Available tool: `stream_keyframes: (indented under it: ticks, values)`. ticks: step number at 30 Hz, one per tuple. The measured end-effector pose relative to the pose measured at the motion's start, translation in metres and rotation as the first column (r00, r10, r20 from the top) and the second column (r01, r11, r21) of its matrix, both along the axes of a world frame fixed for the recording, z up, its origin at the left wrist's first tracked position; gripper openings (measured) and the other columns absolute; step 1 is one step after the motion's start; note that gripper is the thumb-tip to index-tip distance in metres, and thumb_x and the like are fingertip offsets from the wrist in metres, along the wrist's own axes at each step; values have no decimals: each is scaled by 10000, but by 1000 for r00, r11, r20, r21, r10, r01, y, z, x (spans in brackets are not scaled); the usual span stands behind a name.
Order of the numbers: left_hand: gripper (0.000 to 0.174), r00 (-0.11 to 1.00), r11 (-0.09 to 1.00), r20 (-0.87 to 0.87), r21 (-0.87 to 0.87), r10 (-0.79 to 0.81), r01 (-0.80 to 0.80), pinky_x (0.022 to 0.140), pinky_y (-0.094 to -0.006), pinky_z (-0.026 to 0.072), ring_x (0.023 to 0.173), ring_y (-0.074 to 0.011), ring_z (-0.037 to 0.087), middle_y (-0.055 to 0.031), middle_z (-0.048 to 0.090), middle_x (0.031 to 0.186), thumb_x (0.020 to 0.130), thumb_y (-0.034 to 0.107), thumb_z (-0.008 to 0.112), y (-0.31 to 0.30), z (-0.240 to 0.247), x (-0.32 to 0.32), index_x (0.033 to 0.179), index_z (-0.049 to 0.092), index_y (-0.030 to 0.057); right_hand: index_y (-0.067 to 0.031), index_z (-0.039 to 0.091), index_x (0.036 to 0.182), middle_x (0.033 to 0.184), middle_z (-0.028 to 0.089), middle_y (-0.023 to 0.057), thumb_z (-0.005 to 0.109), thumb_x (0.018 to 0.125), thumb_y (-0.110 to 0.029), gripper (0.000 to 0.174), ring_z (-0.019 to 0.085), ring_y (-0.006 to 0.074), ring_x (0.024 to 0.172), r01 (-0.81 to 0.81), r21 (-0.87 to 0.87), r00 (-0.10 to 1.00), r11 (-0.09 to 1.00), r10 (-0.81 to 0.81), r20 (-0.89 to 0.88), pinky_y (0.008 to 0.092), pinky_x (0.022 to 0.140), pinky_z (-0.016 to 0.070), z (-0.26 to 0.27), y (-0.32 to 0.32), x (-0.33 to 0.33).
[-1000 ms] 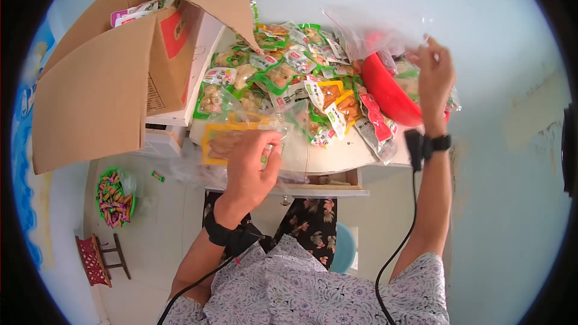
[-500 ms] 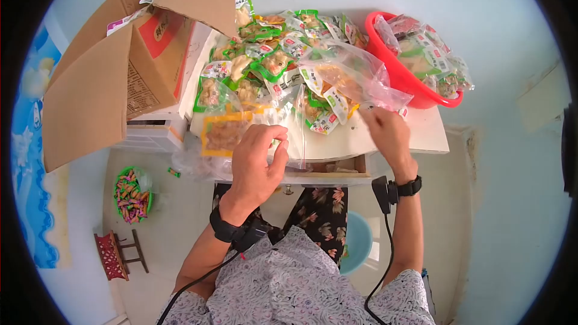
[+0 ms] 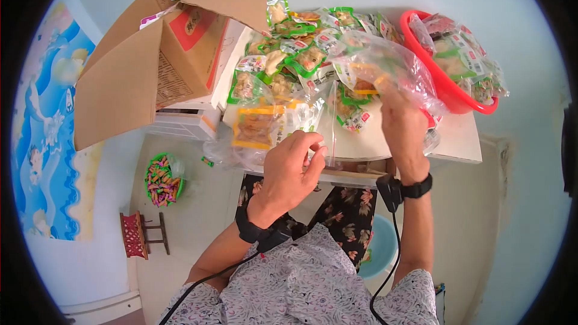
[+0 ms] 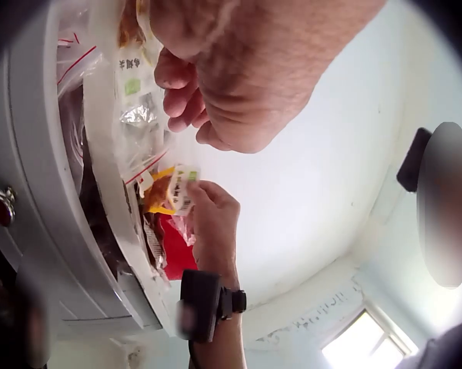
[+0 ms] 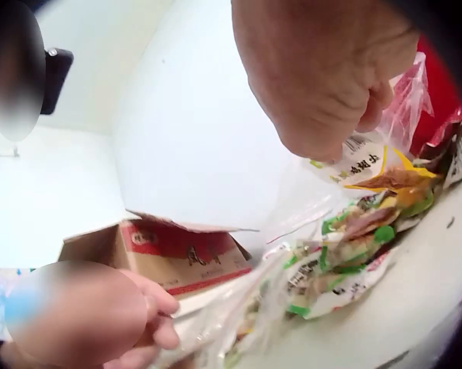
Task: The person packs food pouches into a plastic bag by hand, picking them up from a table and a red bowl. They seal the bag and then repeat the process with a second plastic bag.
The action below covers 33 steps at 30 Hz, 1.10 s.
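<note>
My right hand (image 3: 404,132) reaches over the near edge of the packet pile. It pinches a yellow-edged snack packet (image 4: 163,192) by its white label, seen in both wrist views. An empty-looking clear plastic bag (image 3: 406,63) lies loosely over the packets beside that hand. Loosely curled, my left hand (image 3: 292,171) hovers at the table's front edge, thumb and forefinger apart with nothing between them. Close by it, a clear zip bag (image 3: 328,123) lies with a yellow-bordered snack packet (image 3: 256,129) in it or under it.
Green-edged snack packets (image 3: 307,60) cover the table's back. A red basin (image 3: 433,72) of packets stands right, an open cardboard box (image 3: 120,90) left. Below the tabletop a drawer (image 3: 355,177) is partly pulled out. On the floor are a green basket (image 3: 180,188) and a blue basin (image 3: 385,247).
My right hand has come down and left from above the red basin, bringing the clear bag onto the packets, and now pinches a packet. My left hand keeps nearly the same pose.
</note>
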State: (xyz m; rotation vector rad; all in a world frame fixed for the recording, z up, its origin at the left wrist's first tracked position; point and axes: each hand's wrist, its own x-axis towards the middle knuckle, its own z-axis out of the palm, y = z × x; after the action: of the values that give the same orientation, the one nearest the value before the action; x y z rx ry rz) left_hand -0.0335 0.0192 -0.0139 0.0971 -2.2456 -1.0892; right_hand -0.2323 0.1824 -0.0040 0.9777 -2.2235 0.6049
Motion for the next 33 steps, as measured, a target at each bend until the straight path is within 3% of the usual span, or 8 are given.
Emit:
stream_keyframes:
  ticks: [4,7,10,15,22,24,28,33]
  values:
    - [282,967,891,155,438,-204,118,605,-281,526,822,-130,660,-99,708,1011,1036,206,639,4,4,-1,1228,626,-1,-11,696,1093,936,717,149,614,923,36,194,706,311,728,-59,-366,913,929,198,356,419,632,581,38,23,40]
    - [601,911,607,119,778,-394,161,750,-343,628,993,-216,694,-186,690,1183,1099,442,493,9,16,-13,1489,467,-15,25,695,1096,1167,737,171,646,887,112,231,741,295,973,-273,-370,913,888,360,192,369,812,609,28,38,68]
    - [702,879,197,-104,956,-465,217,838,-380,635,1100,-222,686,-181,641,1272,1073,412,579,14,20,-22,1554,346,-43,16,701,1081,1274,723,169,651,866,143,255,730,305,1092,-403,-416,830,815,517,209,361,921,592,3,44,96]
    - [801,965,168,-55,981,-257,101,951,-390,600,1161,-219,667,-153,613,1349,963,223,767,22,8,-28,1576,311,-19,8,690,1112,1341,694,168,638,820,178,342,703,293,1165,-461,-477,678,748,644,354,350,971,569,-25,53,110]
    - [680,993,322,-46,943,-111,79,912,-345,619,1151,-205,684,-114,630,1335,938,67,765,21,6,-26,1529,432,17,36,617,1247,1404,635,229,629,907,55,341,669,301,1190,-258,-661,730,705,590,344,382,958,575,-27,50,106]
    - [655,994,382,-58,920,-89,88,905,-336,622,1156,-204,684,-114,632,1338,945,50,752,18,11,-24,1523,445,22,53,557,1331,1409,625,230,617,954,4,385,670,273,1155,118,-864,549,489,693,468,383,951,576,-19,45,115]
    - [638,982,520,-158,833,-104,189,929,-322,606,1168,-188,673,-117,645,1322,947,36,747,27,10,-25,1513,452,9,32,544,1369,1292,678,125,639,993,-46,396,661,158,1073,234,-870,261,435,833,487,310,902,561,-29,41,120]
    - [624,985,906,-171,418,0,73,868,-305,561,1053,-184,658,-124,665,1242,932,59,766,20,8,-21,1484,483,-10,-47,652,1145,1032,728,22,672,1030,-118,136,667,64,835,340,-884,463,321,761,455,245,727,543,-41,38,114]
